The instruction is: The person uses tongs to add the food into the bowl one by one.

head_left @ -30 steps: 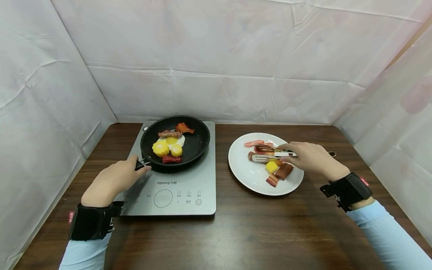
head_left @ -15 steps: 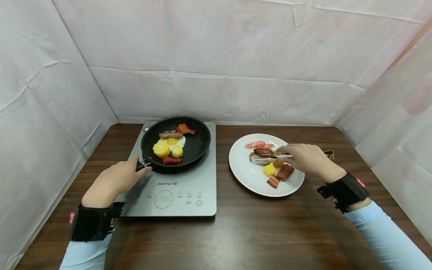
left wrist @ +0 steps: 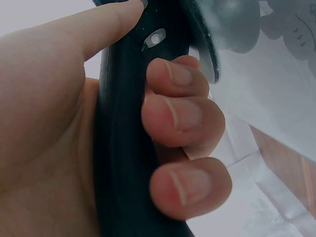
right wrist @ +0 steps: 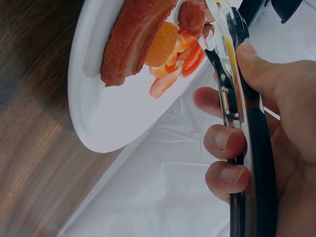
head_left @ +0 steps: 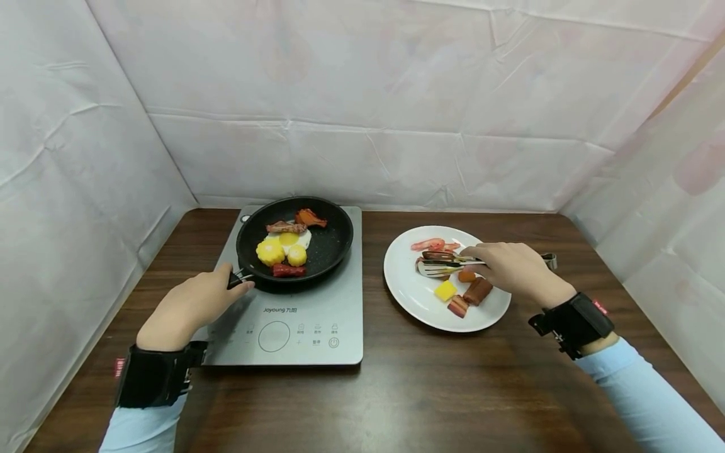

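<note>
The left hand (head_left: 189, 305) grips the handle of the frying pan (head_left: 294, 239) on the induction cooker (head_left: 334, 314). The right hand (head_left: 510, 270) squeezes tongs (head_left: 447, 263) over the plate (head_left: 408, 292). Some food is already in the pan; several pieces are still on the plate.

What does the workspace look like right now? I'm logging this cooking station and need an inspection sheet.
Surface: dark wooden table, with a grey induction cooker on it.
Job's things: black frying pan on the cooker, holding egg, corn and meat pieces; white plate with food pieces; metal tongs over the plate.
Clutter: nothing seen.
Hands: left hand grips the pan handle; right hand holds the tongs, fingers curled round them.
Cables: nothing seen.
Surroundings: white sheeting behind and at both sides.
</note>
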Motion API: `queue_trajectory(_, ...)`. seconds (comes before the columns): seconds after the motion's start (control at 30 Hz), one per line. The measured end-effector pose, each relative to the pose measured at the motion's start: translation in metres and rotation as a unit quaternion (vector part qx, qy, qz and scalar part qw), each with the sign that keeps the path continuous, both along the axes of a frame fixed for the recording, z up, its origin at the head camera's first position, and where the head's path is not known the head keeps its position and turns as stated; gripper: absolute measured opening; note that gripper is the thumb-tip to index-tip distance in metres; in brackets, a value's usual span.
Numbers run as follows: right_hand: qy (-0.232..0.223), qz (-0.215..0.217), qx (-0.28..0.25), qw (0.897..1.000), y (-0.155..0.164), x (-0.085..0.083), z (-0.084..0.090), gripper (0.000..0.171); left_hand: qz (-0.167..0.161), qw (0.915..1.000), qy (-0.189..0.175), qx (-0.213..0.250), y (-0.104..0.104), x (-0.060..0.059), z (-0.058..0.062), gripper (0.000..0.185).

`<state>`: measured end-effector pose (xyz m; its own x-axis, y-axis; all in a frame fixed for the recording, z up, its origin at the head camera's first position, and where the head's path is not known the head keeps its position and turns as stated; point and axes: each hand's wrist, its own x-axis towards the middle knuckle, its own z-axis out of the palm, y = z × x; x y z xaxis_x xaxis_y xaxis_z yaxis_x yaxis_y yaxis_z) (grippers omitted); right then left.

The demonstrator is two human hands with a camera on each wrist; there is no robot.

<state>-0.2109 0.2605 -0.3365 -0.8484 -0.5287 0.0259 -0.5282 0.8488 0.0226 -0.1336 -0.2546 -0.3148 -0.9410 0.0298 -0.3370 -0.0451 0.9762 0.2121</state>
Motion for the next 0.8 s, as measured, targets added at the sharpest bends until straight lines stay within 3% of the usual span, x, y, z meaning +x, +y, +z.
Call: queue_trajectory(0.8,-0.001,-0.010,-0.015,1.000,0.0009,0.0071,-0.0013,0.030,-0.006,1.0000,-0.006,-0.001,-0.0010,0.0001,0.0007,0.076)
